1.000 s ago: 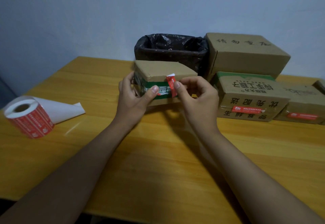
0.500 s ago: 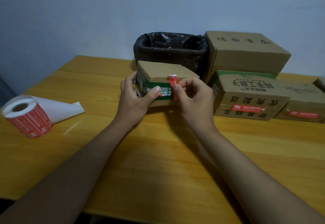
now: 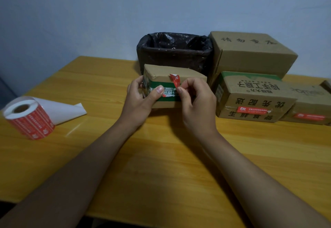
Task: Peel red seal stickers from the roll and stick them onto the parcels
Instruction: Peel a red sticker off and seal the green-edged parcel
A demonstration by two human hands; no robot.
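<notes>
A small cardboard parcel (image 3: 162, 73) with a green band stands in the middle of the table. My left hand (image 3: 141, 100) grips its left end, thumb pressed on the front face. My right hand (image 3: 195, 102) pinches a red seal sticker (image 3: 175, 80) against the front face; the sticker's top end curls free above the parcel's edge. The roll of red stickers (image 3: 28, 118) stands at the far left, with a strip of white backing paper (image 3: 60, 110) trailing to its right.
A bin lined with a black bag (image 3: 174, 52) stands behind the parcel. To the right are a large plain box (image 3: 250, 54), a green-topped box (image 3: 250, 95) bearing a red sticker, and another stickered box (image 3: 309, 106). The wooden table (image 3: 161, 165) spreads toward me.
The held parcel has turned slightly, and my right hand has shifted the sticker a little along the front face. The roll has not moved.
</notes>
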